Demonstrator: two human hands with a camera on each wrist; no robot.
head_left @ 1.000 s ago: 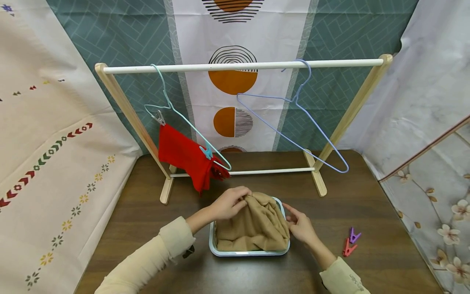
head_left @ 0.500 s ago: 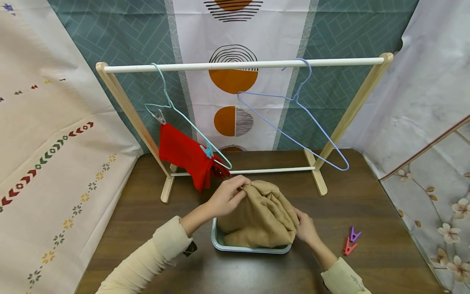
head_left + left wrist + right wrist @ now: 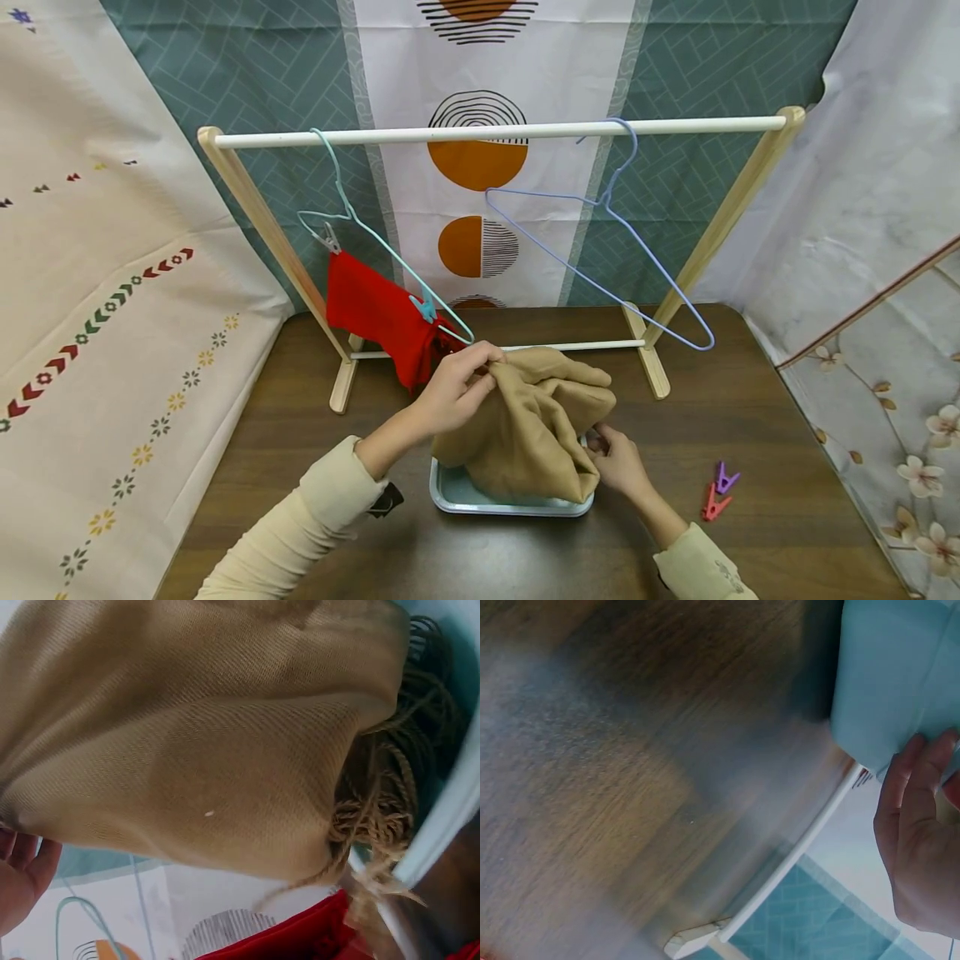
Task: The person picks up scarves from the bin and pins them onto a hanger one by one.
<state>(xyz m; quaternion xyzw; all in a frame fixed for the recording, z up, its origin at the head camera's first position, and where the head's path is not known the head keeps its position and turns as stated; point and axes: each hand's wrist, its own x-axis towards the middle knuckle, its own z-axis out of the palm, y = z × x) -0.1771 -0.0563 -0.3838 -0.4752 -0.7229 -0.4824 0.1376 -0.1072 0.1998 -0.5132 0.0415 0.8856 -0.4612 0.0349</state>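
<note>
My left hand (image 3: 453, 393) pinches the upper left edge of a brown scarf (image 3: 525, 433), lifting it partly out of a light blue plastic tub (image 3: 510, 507). In the left wrist view, the fringe (image 3: 379, 814) of the scarf hangs down by the tub's rim. The scarf's lower part still lies within the tub. At the tub's right side my right hand (image 3: 619, 460) has curled fingers on the rim. The right wrist view shows those fingers (image 3: 901, 784) against the tub wall (image 3: 889, 675); the thumb is mostly hidden.
Behind stands a wooden rack with a white rail (image 3: 480, 132). A mint hanger (image 3: 375, 237) carries a red cloth (image 3: 378, 312) held by clothespins. A bare blue hanger (image 3: 660, 271) hangs at right. Purple (image 3: 724, 478) and red (image 3: 714, 502) clothespins lie on the table's right.
My left hand has risen and drawn the scarf up and away from the tub's floor, baring the tub's front. My right hand touched the scarf's right side earlier and is now at the rim.
</note>
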